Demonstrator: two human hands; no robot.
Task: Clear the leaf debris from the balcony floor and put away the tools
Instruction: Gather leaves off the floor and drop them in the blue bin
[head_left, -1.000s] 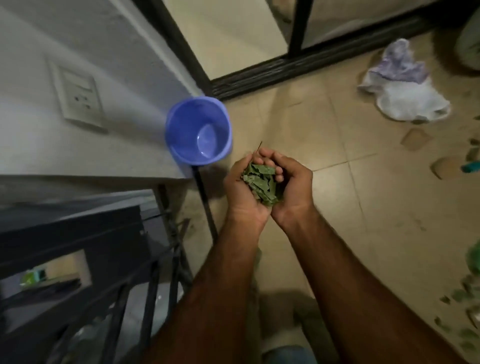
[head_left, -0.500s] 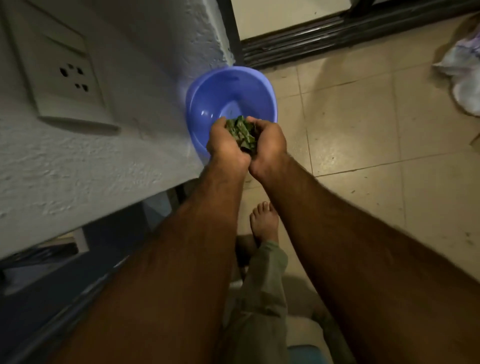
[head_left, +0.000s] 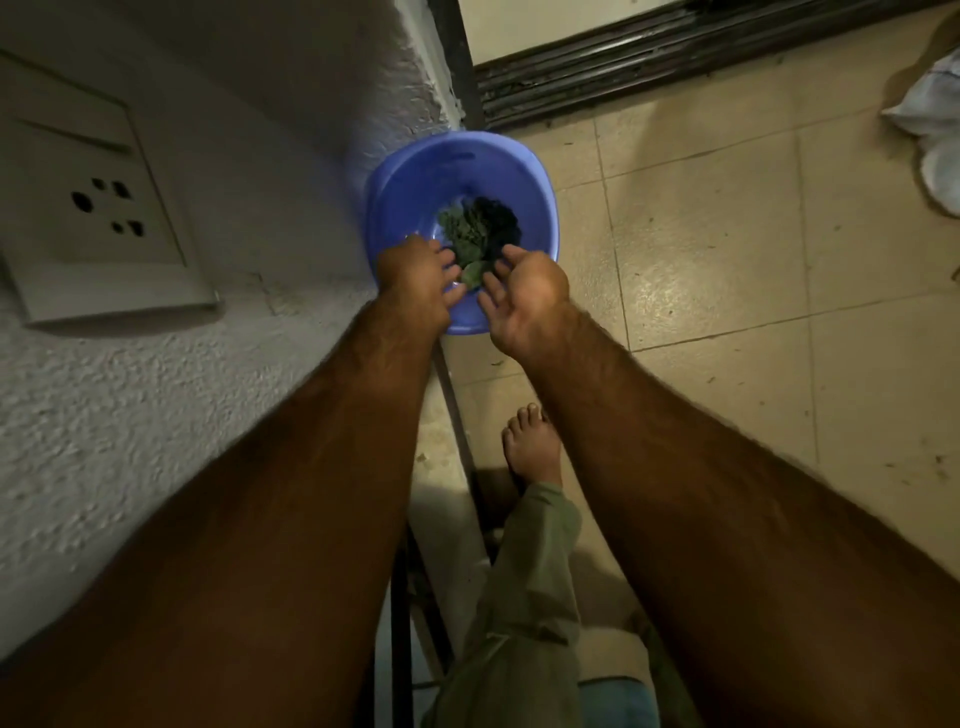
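Observation:
A blue plastic tub (head_left: 524, 171) stands on the tiled floor against the white wall's corner. A heap of green leaves (head_left: 470, 231) lies inside it. My left hand (head_left: 418, 283) and my right hand (head_left: 522, 296) hover over the tub's near rim, a little apart, fingers spread and loose. One leaf (head_left: 472, 271) is between the two hands, just above the tub's bottom. Neither hand holds anything.
A white socket plate (head_left: 91, 223) sits on the rough wall at left. The dark sliding-door track (head_left: 675, 57) runs behind the tub. A white cloth or bag (head_left: 930, 130) lies at the right edge. My bare foot (head_left: 532, 447) stands beside a thin dark railing bar (head_left: 457, 421).
My cupped hands came apart over the tub and let the leaves fall into it. The view moved closer to the tub.

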